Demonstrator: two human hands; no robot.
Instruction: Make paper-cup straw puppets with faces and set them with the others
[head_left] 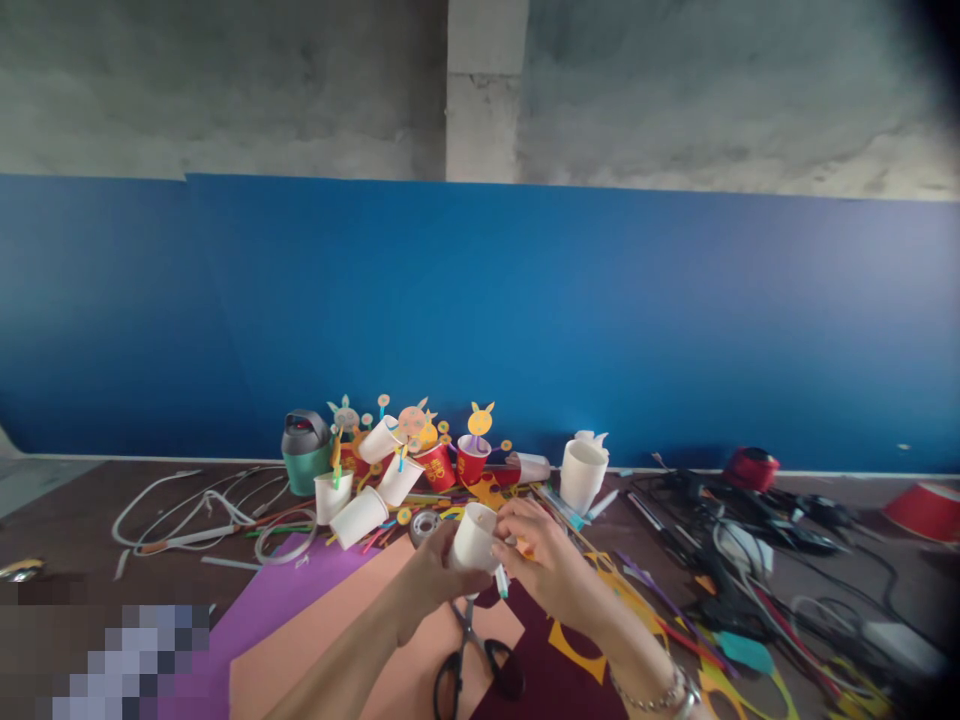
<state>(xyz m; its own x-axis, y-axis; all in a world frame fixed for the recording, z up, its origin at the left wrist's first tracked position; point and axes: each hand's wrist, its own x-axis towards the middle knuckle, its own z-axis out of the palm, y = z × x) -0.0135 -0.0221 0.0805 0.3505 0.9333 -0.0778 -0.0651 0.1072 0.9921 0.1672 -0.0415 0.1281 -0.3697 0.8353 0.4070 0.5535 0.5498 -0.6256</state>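
Note:
My left hand (431, 580) is wrapped round a white paper cup (474, 540), tilted with its rim up. At the cup's right side is my right hand (536, 550), its fingers bent and pressed together against the wall near the rim; whatever they pinch is hidden. A short white piece with a teal end (502, 582) shows just below these fingers, and I cannot tell whether it is held. Black-handled scissors (469, 640) lie under the hands on a peach paper sheet (322, 640). A tape roll (424, 527) sits behind the left hand.
Decorated paper cups (472, 460) with paper animal heads stand behind. A larger white cup (583, 475) is at the back right. White cord (225, 510) lies left, beside a teal-and-grey container (305, 455). Yellow paper scraps (577, 650), tools and black cables (795, 520) cover the right.

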